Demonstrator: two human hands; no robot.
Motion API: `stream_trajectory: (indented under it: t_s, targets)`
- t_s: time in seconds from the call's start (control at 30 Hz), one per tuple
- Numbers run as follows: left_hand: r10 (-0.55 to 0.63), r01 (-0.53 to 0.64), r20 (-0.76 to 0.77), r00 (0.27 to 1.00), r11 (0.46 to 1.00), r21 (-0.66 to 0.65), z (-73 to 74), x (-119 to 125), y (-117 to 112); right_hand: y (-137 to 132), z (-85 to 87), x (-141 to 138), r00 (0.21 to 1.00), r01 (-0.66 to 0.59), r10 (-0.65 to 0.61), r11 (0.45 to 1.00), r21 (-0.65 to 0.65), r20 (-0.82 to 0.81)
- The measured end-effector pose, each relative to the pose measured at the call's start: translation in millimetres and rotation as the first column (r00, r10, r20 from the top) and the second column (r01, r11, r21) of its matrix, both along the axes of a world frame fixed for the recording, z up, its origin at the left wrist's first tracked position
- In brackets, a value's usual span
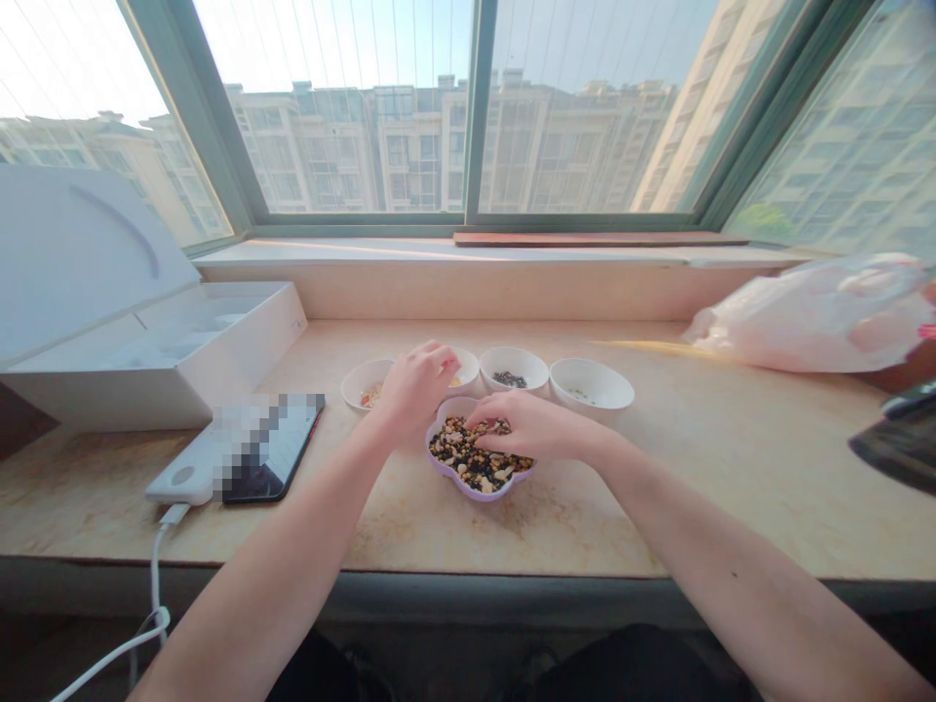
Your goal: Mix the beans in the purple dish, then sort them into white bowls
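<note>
Right hand (530,427) pinching at mixed beans (468,458) in purple flower-shaped dish (479,497), center frame; left hand (415,390) curled above white bowls (514,357); its grasp unclear.

An open white box (157,361) and a phone (282,458) on a stone desk (512,536) beneath a window (474,107)

A white power bank (186,468) lay touching the phone, its white cable (155,585) dropping past the desk's edge; a plastic bag (811,317) sat toward the right, and apartment blocks (409,146) stood beyond the glass.
</note>
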State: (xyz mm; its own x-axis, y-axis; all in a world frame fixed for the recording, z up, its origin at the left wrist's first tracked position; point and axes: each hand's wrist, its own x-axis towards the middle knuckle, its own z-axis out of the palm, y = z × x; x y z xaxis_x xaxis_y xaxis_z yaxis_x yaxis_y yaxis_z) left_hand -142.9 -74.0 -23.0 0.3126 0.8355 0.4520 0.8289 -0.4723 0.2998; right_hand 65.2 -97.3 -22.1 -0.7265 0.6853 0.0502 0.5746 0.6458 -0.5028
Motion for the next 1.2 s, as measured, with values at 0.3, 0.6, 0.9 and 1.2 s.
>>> stream_trajectory:
  t_s: [0.3,0.6,0.9,1.2]
  targets:
    - [0.117,-0.119,-0.051,0.992,0.993,-0.025,-5.1,-3.5,5.5,3.3,-14.1,-7.7,0.997,-0.066,0.065,0.997,0.033,0.042]
    - [0.145,-0.142,0.07,0.987,0.989,-0.035,-8.9,-8.4,12.2,2.4,-13.4,-8.1,0.999,0.006,-0.007,1.0,-0.015,-0.039]
    - [0.131,-0.126,0.135,0.982,0.991,-0.045,-8.2,-10.3,13.4,2.6,-9.5,-7.4,0.993,0.039,-0.044,0.998,-0.05,-0.108]
    - [-0.153,0.206,0.32,0.935,0.969,-0.139,1.5,-2.5,1.8,8.9,-5.4,0.1,0.854,0.143,-0.305,0.916,-0.374,-0.421]
